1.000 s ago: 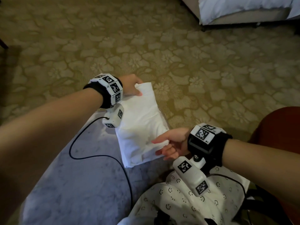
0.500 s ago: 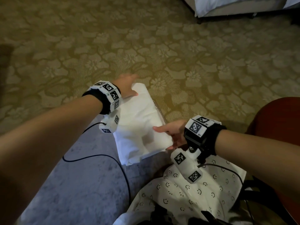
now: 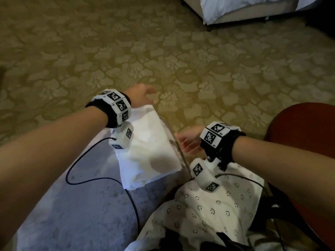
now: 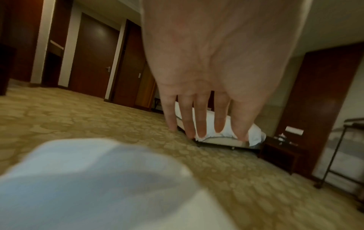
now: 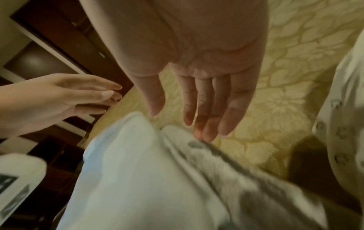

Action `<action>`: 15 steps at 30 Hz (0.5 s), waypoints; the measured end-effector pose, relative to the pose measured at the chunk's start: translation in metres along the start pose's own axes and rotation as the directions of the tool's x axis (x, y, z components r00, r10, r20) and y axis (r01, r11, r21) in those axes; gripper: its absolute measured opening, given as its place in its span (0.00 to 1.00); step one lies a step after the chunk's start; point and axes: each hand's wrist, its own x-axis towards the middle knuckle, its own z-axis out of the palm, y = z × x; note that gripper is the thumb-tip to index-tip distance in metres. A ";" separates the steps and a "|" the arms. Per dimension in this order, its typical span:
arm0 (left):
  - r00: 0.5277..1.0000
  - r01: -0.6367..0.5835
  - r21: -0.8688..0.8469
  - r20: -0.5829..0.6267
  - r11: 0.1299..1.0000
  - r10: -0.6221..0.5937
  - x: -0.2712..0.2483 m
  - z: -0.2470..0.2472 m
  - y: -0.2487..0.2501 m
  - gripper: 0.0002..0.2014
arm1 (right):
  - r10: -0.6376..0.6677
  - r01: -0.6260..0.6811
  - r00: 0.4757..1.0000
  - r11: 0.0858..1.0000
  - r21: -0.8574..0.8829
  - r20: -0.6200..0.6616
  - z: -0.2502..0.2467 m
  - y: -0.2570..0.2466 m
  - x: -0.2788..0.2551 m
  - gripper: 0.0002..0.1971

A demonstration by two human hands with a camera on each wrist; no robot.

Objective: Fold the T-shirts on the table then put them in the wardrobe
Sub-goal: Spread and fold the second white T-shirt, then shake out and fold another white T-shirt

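Now, view by view.
Head view, T-shirt: a folded white T-shirt (image 3: pixel 148 147) lies flat on the grey bench (image 3: pixel 72 214), at the bench's far edge, between the two hands.
Head view, left hand: the left hand (image 3: pixel 140 96) hovers just beyond the shirt's far corner, fingers loose and blurred, grasping nothing.
Head view, right hand: the right hand (image 3: pixel 188 140) floats just beside the shirt's right edge, fingers spread, released.
Head view, surroundings: a white garment printed with small smiley faces (image 3: pixel 208 211) lies below the right wrist; a black cable (image 3: pixel 94 180) loops over the bench under the left forearm; patterned carpet (image 3: pixel 163 60) stretches beyond both hands to a bed (image 3: pixel 244 9).
Left wrist view: the left hand (image 4: pixel 206 77) shows straight, parted fingers holding nothing; the white shirt (image 4: pixel 98 186) blurs below the palm; dark wooden doors (image 4: pixel 92 54) stand far ahead.
Right wrist view: the right hand (image 5: pixel 199 77) is flat and released, fingertips just above the shirt's (image 5: pixel 138 179) edge; whether they touch is unclear. The left hand (image 5: pixel 59 96) hangs open to one side.
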 end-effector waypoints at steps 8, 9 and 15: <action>0.957 -0.270 -0.201 0.050 0.942 0.285 0.036 -0.015 0.146 0.15 | -0.025 0.113 0.952 0.955 0.275 -0.305 -0.112 0.032 -0.046 0.15; 0.941 -0.314 -0.200 0.067 0.928 0.333 0.039 -0.014 0.170 0.14 | -0.015 0.127 0.942 0.940 0.315 -0.334 -0.127 0.044 -0.057 0.15; 0.769 -0.590 -0.238 0.128 0.772 0.627 0.042 0.008 0.327 0.09 | 0.127 0.241 0.844 0.778 0.580 -0.521 -0.204 0.153 -0.146 0.10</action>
